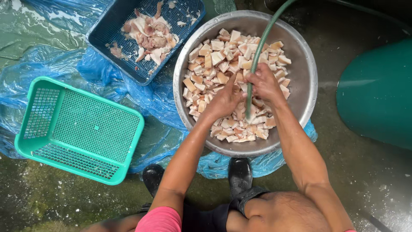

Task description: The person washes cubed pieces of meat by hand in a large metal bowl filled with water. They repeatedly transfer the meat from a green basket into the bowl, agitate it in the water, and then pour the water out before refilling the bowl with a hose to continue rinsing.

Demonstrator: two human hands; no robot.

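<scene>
Metal basin (300, 92) on wet concrete floor (373, 180), packed with pale cubed meat pieces (219, 60), skin-on, tan and white. Green hose (262, 41) running in from top edge, down over basin rim into the pile. Right hand (264, 83) wrapped round hose near its lower end, fingers curled tight, fist closed on it. Left hand (223, 103) just beside, touching the right, palm down on the meat, fingers spread and part buried among cubes; cannot tell whether gripping any piece. Both forearms reaching in from bottom of view, pink sleeve (159, 220) at lower left. Black boots (239, 174) just below basin, toes near rim. Blue plastic sheet (51, 64) crumpled under basin and crates. Dark blue mesh crate (107, 25) upper left, touching basin edge, holding larger raw scraps of fat and meat (148, 36). Teal mesh crate (79, 129) left of basin, well apart. Dark green drum (377, 94) at right edge, apart from basin.
</scene>
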